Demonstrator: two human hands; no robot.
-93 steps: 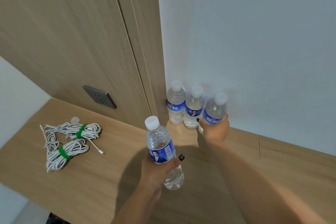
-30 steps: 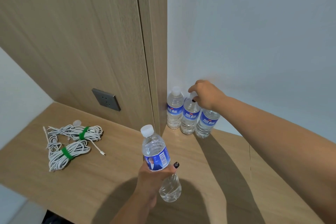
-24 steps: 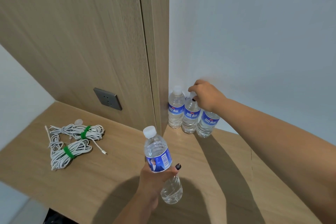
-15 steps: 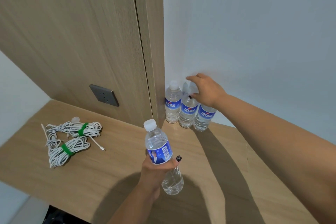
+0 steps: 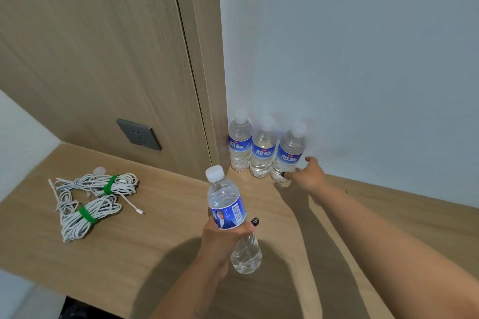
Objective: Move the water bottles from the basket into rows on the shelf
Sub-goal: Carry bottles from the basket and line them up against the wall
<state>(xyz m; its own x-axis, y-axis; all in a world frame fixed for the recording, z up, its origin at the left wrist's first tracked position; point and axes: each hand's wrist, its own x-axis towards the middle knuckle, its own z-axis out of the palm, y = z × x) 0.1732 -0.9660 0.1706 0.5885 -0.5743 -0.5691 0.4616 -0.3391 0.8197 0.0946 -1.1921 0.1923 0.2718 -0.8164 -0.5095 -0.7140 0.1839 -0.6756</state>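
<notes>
Left hand: the left hand (image 5: 225, 238) is wrapped round the middle of the fourth bottle (image 5: 231, 217), thumb across the label, holding it upright above the shelf (image 5: 155, 246)
Right hand: the right hand (image 5: 307, 176) has dropped from the caps to the foot of the third bottle (image 5: 286, 155); thumb and fingers sit at its base, but whether they grip or only touch it, I cannot tell
What changed: half a second ago that hand was up on the bottle tops; now it is low beside the end bottle, which looks like a last nudge to square the row
Row: first bottle (image 5: 240, 141), second bottle (image 5: 263, 147) and the third stand upright, side by side and touching, against the wall (image 5: 350, 59) in the corner beyond the right hand
Held bottle: well short of the row, nearer the body than the right hand
Task meaning: three look settled; the held one likely goes next, just right of the third
Basket: not in view
Other things: two bundles of white cable (image 5: 88, 202) lie well off to the left of the left hand; a wall socket (image 5: 138, 134) sits above them
</notes>
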